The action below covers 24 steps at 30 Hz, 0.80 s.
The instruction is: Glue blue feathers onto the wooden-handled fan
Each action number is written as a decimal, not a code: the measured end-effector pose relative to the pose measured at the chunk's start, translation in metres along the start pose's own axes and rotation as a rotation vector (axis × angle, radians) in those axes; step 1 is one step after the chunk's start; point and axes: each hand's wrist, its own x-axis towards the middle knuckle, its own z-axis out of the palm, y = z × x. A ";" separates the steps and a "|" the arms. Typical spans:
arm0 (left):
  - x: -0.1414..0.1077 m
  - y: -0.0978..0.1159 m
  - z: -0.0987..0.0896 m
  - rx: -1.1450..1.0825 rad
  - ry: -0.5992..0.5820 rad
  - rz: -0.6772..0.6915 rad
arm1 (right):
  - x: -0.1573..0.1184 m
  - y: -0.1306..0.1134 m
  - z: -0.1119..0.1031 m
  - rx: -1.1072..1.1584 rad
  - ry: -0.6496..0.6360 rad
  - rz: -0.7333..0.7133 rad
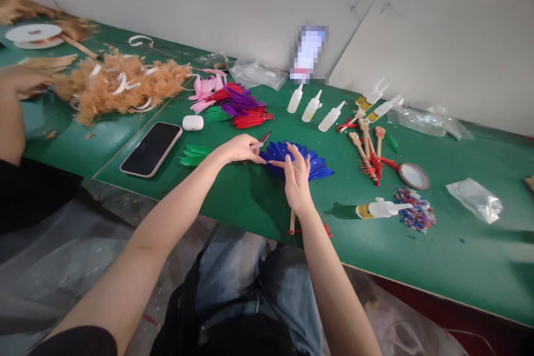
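My left hand (238,149) is closed around a slim pointed tool with a dark tip (264,137), which looks like tweezers. Its fingertips meet the left edge of a blue feather fan (319,167). My right hand (297,178) lies over the fan, fingers bent around its middle and left side; they hide part of the feathers. Small pale dots show on the blue. A wooden stick (292,222) comes out below my right wrist, with red thread beside it. Green feathers (196,154) lie just left of my left hand.
Several glue bottles (311,107) stand at the back; another bottle (375,209) lies beside a pile of colourful beads (415,210). Red-tied wooden sticks (367,147), a phone (151,149), an earbud case (192,122) and mixed feathers (237,101) surround the hands. Another person's hand (29,79) is left.
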 end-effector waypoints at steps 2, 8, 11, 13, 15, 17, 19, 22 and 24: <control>0.000 -0.001 -0.001 -0.001 -0.006 0.014 | 0.000 0.000 0.000 -0.001 0.006 0.001; 0.000 -0.003 0.000 -0.021 0.011 0.047 | 0.000 0.001 0.001 -0.003 0.005 0.008; 0.000 -0.001 0.002 -0.012 0.029 0.037 | 0.000 0.001 0.001 -0.008 0.003 0.012; 0.000 -0.001 0.003 -0.013 0.033 0.028 | 0.000 0.001 0.000 -0.009 0.001 0.012; 0.000 0.000 0.003 -0.017 0.036 0.022 | 0.000 0.000 0.000 -0.006 0.002 0.013; 0.000 0.000 0.004 -0.021 0.041 0.019 | 0.000 -0.001 0.000 -0.008 0.007 0.010; 0.000 0.000 0.004 -0.024 0.043 0.018 | 0.000 -0.002 -0.001 -0.003 0.015 0.006; 0.001 0.000 0.003 -0.028 0.038 0.007 | 0.000 0.000 0.000 0.025 0.028 0.009; 0.001 0.000 0.003 -0.031 0.036 0.003 | 0.001 0.001 0.000 0.037 0.034 0.013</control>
